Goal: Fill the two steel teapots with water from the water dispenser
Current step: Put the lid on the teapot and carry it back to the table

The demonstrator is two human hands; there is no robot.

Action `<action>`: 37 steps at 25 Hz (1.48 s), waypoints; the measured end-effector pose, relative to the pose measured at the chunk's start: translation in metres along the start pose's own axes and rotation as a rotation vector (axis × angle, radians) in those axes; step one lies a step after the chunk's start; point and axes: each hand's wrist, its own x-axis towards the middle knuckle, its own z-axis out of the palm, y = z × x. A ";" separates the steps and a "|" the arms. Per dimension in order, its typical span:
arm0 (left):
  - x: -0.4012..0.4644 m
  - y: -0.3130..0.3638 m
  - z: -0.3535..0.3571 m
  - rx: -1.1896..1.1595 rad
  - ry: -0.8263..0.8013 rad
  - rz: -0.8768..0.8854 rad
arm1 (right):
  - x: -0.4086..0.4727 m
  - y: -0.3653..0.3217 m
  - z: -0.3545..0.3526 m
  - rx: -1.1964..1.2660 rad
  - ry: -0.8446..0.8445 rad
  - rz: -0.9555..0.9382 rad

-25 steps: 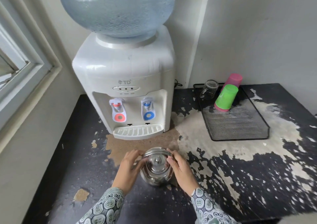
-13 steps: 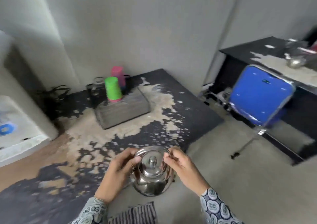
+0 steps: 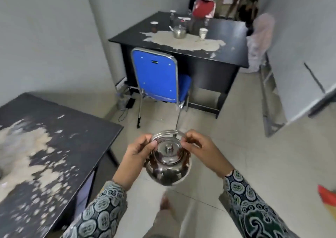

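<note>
Two hands (image 3: 140, 151), two teapots (image 3: 168, 162)

The view has swung away from the water dispenser, which filled the frame a second ago and is now out of sight, along with the mesh tray and the pink and green cups. The teapot (image 3: 168, 162), earlier resting on the worn black table (image 3: 54, 146) in front of the dispenser, is now carried in the air over the tiled floor (image 3: 245, 146), clear of the table's edge. A blue chair (image 3: 154, 75) and a black desk (image 3: 227, 43), only partly seen half a second ago, now face the person, and a second teapot (image 3: 179, 31) shows on that desk.
</note>
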 end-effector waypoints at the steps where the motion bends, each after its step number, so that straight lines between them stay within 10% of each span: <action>1: 0.023 0.000 0.013 -0.022 -0.027 -0.004 | 0.011 0.005 -0.018 -0.003 0.016 0.000; 18: 0.486 0.037 0.234 -0.060 -0.540 -0.106 | 0.289 0.092 -0.360 0.005 0.213 0.122; 37: 0.885 0.086 0.555 -0.105 -0.160 0.008 | 0.570 0.209 -0.800 0.036 -0.308 0.196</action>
